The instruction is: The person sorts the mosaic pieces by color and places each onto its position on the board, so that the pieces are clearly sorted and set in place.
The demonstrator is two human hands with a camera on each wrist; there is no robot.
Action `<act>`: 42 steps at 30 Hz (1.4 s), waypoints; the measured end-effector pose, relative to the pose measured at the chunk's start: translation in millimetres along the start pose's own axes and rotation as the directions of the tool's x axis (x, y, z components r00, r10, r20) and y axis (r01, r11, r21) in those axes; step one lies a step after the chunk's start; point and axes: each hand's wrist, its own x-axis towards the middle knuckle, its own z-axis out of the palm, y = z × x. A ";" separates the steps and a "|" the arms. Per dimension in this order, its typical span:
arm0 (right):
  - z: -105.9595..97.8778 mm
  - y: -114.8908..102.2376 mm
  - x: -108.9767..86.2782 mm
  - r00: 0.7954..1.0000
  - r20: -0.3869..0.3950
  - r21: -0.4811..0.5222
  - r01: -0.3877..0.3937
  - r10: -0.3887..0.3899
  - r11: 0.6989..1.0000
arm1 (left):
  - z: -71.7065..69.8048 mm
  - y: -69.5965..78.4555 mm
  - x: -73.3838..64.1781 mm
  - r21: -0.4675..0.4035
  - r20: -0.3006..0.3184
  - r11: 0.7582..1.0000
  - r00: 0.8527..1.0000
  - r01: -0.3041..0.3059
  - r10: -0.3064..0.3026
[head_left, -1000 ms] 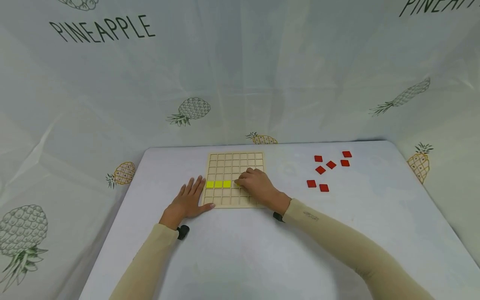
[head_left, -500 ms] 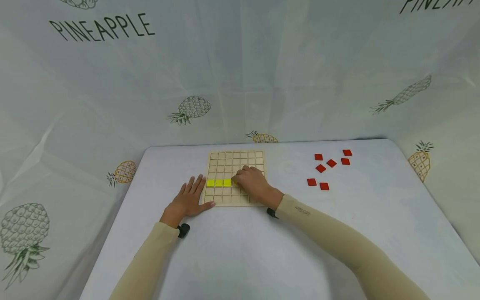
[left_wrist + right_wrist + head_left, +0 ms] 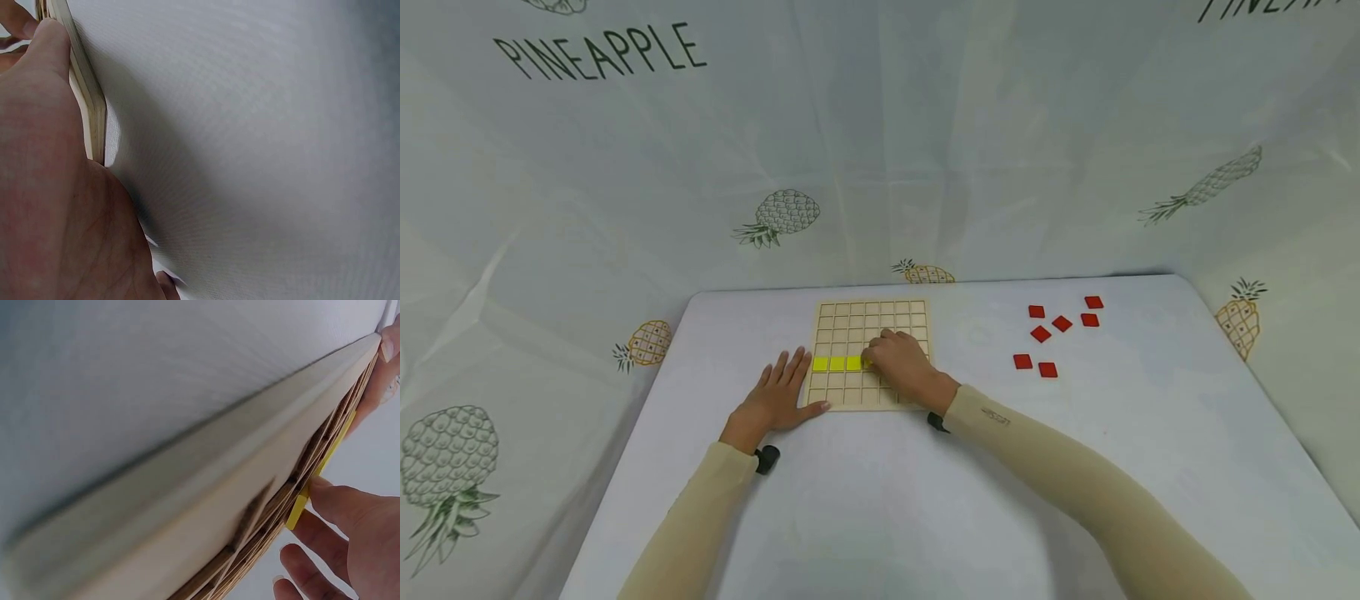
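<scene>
A pale wooden grid board lies on the table, with yellow square tiles in a row from its left edge. My right hand is over the board at the right end of that row. In the right wrist view, its thumb and index finger pinch a yellow tile at the grid, beside other yellow in line with it. The head view mostly hides this tile behind the fingers. My left hand rests with fingers spread along the board's left side, its thumb at the near left corner. The left wrist view shows the thumb against the board's edge.
Several red square tiles lie scattered on the white table, right of the board. Behind the table hangs a pale curtain printed with pineapples. Dark wrist cameras are strapped at both wrists.
My right hand has moved slightly left, up against the last yellow tile in the row, still pinching its tile. The left hand stays in place at the board's edge.
</scene>
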 end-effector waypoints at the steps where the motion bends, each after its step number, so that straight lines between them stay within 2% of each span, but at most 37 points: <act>1: -0.4 -0.2 0.0 1.000 0.002 -0.002 -0.002 0.002 1.000 | 2.1 -2.1 1.6 0.002 -0.002 1.000 1.000 -0.003 0.003; 11: 0.0 -1.9 1.7 0.999 -0.028 0.024 -0.028 0.029 0.999 | -9.3 8.6 -6.3 -0.009 0.020 1.000 1.000 0.007 -0.007; 15: 2.4 -2.6 1.0 0.999 -0.026 0.000 -0.027 0.027 1.000 | -9.5 9.1 -6.7 -0.023 0.020 1.000 1.000 0.006 -0.006; 22: 2.8 -4.5 -9.3 1.000 0.024 -0.097 -0.006 0.008 0.995 | -5.6 4.3 -5.0 -0.048 0.004 0.999 1.000 -0.019 0.020; 28: -0.8 -3.9 -21.6 0.998 0.058 -0.064 -0.002 0.006 0.998 | -2.1 -0.3 -1.7 -0.050 -0.010 0.999 1.000 -0.022 0.021; 36: -6.9 11.9 -42.4 0.996 -0.082 0.017 0.029 -0.028 0.999 | 3.9 -5.6 5.6 -0.028 -0.002 0.999 1.000 -0.016 0.016; 42: -13.8 29.7 -63.9 0.995 -0.103 -0.016 0.001 -0.002 1.000 | 0.0 -1.5 0.7 -0.036 0.013 0.999 1.000 -0.012 0.012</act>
